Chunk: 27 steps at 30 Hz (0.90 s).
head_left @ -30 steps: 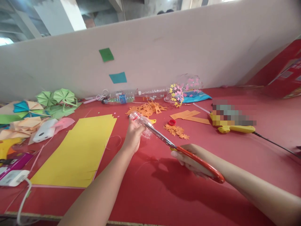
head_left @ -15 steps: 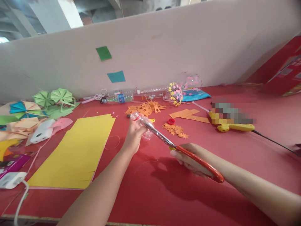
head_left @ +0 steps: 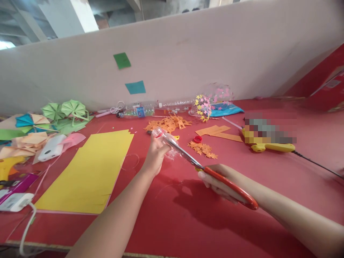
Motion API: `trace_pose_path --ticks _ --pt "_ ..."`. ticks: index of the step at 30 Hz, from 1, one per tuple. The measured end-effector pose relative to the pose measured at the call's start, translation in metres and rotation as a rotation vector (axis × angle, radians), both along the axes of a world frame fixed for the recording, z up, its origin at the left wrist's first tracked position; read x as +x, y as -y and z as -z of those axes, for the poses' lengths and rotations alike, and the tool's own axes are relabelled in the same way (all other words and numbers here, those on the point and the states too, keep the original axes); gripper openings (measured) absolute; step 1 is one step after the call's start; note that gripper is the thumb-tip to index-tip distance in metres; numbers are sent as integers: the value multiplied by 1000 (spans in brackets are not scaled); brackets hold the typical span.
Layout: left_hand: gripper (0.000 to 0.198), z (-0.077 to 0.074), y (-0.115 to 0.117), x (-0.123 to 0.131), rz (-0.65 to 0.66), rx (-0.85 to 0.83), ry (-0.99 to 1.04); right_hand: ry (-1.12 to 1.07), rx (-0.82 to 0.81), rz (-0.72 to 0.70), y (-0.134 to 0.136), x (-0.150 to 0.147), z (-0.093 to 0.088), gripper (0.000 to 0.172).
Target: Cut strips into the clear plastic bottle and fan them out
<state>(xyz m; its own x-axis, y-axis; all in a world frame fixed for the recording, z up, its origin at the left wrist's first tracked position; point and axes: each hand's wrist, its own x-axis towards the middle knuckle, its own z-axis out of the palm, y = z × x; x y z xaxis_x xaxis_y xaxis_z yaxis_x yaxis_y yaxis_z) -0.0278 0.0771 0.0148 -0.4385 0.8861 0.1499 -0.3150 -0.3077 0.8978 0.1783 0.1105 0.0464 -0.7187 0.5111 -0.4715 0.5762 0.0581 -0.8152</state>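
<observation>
Clear bottle piece [head_left: 165,141] held above mid bench [head_left: 188,222], left hand [head_left: 156,156] closed round it; scissors [head_left: 188,157] bite in, right hand [head_left: 217,179] clenched on red handles. Risk: slick plastic twists, blades skid twd left hand.

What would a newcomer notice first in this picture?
At the centre, the left hand holds a clear plastic bottle while the right hand puts red-handled scissors to it. A large yellow paper sheet lies left of them on the red table.

Bare red table [head_left: 188,222] near front, yellow paper [head_left: 91,168] left, star cutouts [head_left: 202,149] beyond
</observation>
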Motion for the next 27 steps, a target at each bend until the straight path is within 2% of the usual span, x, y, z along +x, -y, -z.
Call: trace_pose_path --ticks 12,19,27 --pt "63 1 0 2 3 13 -5 8 33 21 1 -2 4 48" --pt "61 1 0 2 -6 7 0 135 90 47 2 -6 -1 46" --pt "65 1 1 2 -10 -31 15 14 65 0 1 -2 0 46"
